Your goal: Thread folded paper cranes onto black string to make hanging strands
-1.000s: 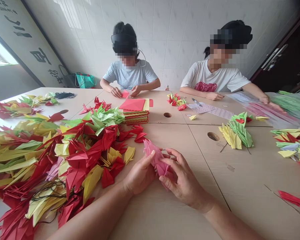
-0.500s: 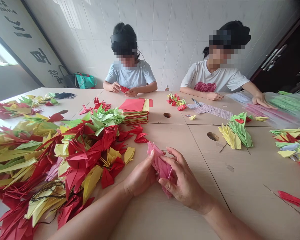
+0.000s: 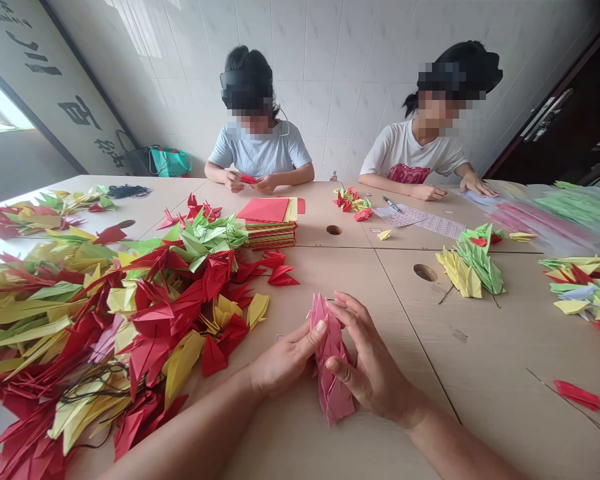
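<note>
Over the pale table (image 3: 500,387), a pink folded-paper bundle (image 3: 334,397) is held by the left hand (image 3: 293,353), thumb across it, the right hand (image 3: 377,360) curved loosely alongside, its contact hard to judge. Uneven squeezing could crease it; a slack thumb might drop it.

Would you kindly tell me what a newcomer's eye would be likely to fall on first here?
Probably the big heap of red, yellow and green folded paper spread over the left side of the table. Next might come the pink paper bundle at front centre, gripped by the left hand, with the right hand at its other side. Two people sitting across the table would also stand out.
</note>
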Tool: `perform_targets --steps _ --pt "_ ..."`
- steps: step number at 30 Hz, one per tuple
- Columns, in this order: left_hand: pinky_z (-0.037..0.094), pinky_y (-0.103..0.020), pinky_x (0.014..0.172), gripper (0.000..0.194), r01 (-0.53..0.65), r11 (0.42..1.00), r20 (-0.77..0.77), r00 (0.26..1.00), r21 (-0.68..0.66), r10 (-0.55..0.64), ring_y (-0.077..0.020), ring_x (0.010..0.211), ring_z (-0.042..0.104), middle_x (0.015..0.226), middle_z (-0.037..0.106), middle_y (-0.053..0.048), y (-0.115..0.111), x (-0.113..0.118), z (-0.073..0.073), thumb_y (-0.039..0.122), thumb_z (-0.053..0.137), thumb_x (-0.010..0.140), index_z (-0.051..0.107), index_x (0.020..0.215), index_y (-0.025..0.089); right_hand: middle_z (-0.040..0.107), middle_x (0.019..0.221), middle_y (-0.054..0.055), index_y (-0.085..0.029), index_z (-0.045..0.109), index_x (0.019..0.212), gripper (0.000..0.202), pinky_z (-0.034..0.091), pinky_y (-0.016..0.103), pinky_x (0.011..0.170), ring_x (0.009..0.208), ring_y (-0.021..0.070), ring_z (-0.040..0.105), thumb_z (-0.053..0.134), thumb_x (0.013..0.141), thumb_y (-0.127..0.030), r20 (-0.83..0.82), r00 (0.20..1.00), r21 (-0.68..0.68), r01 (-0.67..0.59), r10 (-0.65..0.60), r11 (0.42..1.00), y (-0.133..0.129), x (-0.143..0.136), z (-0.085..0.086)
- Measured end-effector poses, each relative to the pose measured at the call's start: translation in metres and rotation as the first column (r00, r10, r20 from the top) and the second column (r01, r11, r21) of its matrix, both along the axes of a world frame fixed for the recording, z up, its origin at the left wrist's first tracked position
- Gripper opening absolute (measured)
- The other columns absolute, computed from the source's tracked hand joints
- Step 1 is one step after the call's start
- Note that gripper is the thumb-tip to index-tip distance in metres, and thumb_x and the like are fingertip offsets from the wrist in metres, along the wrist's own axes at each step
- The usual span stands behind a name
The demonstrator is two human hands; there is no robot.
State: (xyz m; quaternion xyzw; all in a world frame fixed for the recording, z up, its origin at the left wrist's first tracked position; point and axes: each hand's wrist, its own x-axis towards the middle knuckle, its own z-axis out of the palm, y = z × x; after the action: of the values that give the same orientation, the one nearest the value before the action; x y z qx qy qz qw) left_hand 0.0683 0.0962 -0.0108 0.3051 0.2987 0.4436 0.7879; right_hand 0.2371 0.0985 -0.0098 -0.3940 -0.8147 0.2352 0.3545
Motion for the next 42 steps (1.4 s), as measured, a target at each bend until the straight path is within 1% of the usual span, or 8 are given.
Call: perform_targets --steps 5,12,20,27,31,34,38,42 --pt "0.031 -0.021 0.050 0.031 0.123 0.991 -0.275 0.956 0.045 -0.106 -0.0093 0.051 0.041 0.062 0.054 0.003 -0.001 -0.003 -0.001 0.047 0.056 0.084 0.067 0.096 0.020 0.031 0.146 0.012 -0.025 0.034 0.140 0.062 0.033 0.048 0.109 0.135 0.0280 0.031 0.044 0.088 -0.058 -0.109 0.994 -0.094 -0.017 0.007 0.995 0.001 0.001 0.000" --pt "0.031 -0.022 0.052 0.037 0.133 0.990 -0.130 0.982 -0.053 -0.139 -0.0118 0.053 0.044 0.064 0.057 0.000 0.001 0.002 0.007 0.052 0.053 0.084 0.069 0.086 0.019 0.052 0.133 0.010 -0.026 0.040 0.137 0.045 0.045 0.042 0.100 0.125 0.0217 0.047 0.039 0.095 -0.044 -0.390 0.909 -0.426 -0.035 -0.149 0.904 0.006 0.001 0.001" --pt "0.032 -0.024 0.053 0.055 0.098 0.983 -0.293 0.945 -0.158 -0.142 -0.0143 0.052 0.048 0.059 0.060 -0.002 0.003 0.001 0.014 0.067 0.045 0.079 0.072 0.084 0.020 0.064 0.113 0.008 -0.021 0.058 0.112 0.033 0.055 0.033 0.081 0.088 0.0178 0.066 0.057 0.087 -0.043 -0.489 0.861 -0.485 -0.132 -0.143 0.864 0.009 -0.004 0.006" --pt "0.034 -0.023 0.050 0.067 0.247 0.968 -0.306 0.918 -0.055 -0.251 -0.0126 0.051 0.048 0.061 0.064 -0.006 0.002 0.000 0.023 0.070 0.036 0.082 0.069 0.062 0.015 0.065 0.110 0.007 -0.022 0.057 0.113 0.031 0.056 0.032 0.070 0.073 0.0150 0.066 0.057 0.087 -0.040 -0.533 0.834 -0.530 -0.200 -0.140 0.824 0.008 -0.004 0.005" --pt "0.036 -0.021 0.046 0.071 0.138 0.984 -0.210 0.965 -0.111 -0.159 -0.0108 0.047 0.051 0.060 0.063 -0.006 0.008 -0.001 0.017 0.074 0.034 0.079 0.067 0.065 0.013 0.058 0.122 0.010 -0.024 0.044 0.129 0.045 0.052 0.038 0.085 0.088 0.0180 0.066 0.052 0.090 -0.045 -0.600 0.784 -0.558 -0.271 -0.156 0.784 0.007 -0.003 0.005" --pt "0.039 -0.021 0.047 0.069 -0.033 0.979 -0.054 0.998 -0.200 0.023 -0.0105 0.048 0.054 0.060 0.062 -0.004 0.015 -0.003 0.013 0.074 0.033 0.080 0.065 0.069 0.014 0.052 0.130 0.014 -0.024 0.028 0.141 0.064 0.047 0.044 0.093 0.106 0.0225 0.060 0.048 0.089 -0.054 -0.641 0.757 -0.614 -0.407 -0.126 0.676 0.005 -0.003 0.004" --pt "0.047 -0.025 0.055 0.065 -0.145 0.929 0.083 0.979 -0.341 0.184 -0.0139 0.053 0.060 0.062 0.063 -0.004 0.019 -0.003 0.014 0.071 0.033 0.082 0.063 0.074 0.014 0.031 0.147 0.014 -0.030 0.009 0.148 0.101 0.038 0.043 0.103 0.127 0.0238 0.043 0.070 0.071 -0.055 -0.631 0.776 -0.645 -0.530 0.007 0.550 0.001 -0.005 0.003" --pt "0.048 -0.028 0.054 0.061 -0.218 0.914 0.104 0.958 -0.343 0.267 -0.0156 0.051 0.061 0.063 0.065 -0.004 0.018 -0.004 0.013 0.068 0.033 0.084 0.063 0.082 0.016 0.017 0.153 0.009 -0.036 -0.002 0.147 0.124 0.038 0.040 0.103 0.125 0.0235 0.042 0.083 0.058 -0.046 -0.479 0.866 -0.669 -0.466 0.144 0.579 -0.005 -0.007 0.007"
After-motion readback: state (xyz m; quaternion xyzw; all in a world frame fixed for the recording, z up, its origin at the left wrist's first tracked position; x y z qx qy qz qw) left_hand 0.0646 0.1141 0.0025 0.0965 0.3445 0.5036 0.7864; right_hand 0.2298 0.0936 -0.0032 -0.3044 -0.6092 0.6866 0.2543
